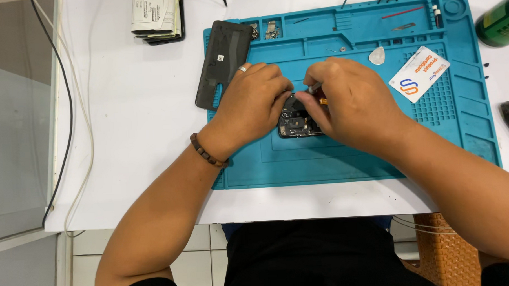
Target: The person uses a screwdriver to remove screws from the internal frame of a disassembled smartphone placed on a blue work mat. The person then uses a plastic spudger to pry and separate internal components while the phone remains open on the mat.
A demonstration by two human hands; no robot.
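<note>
Both hands largely hide an opened phone (296, 123) at the middle of the teal repair mat (462, 124): left hand (252, 103) grips its edge, right hand (349, 103) pinches what may be a screwdriver (314, 88). Back cover (222, 62) overhangs the mat's left edge.

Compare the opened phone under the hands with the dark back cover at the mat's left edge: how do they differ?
The opened phone lies in the middle of the blue mat, its inner parts exposed; the back cover shows a plain dark surface.
The phone is mostly hidden by the left hand and right hand; the cover lies untouched and in full view.
The cover hangs half off the mat onto the white table; the phone sits fully on it.
Both are dark.
</note>
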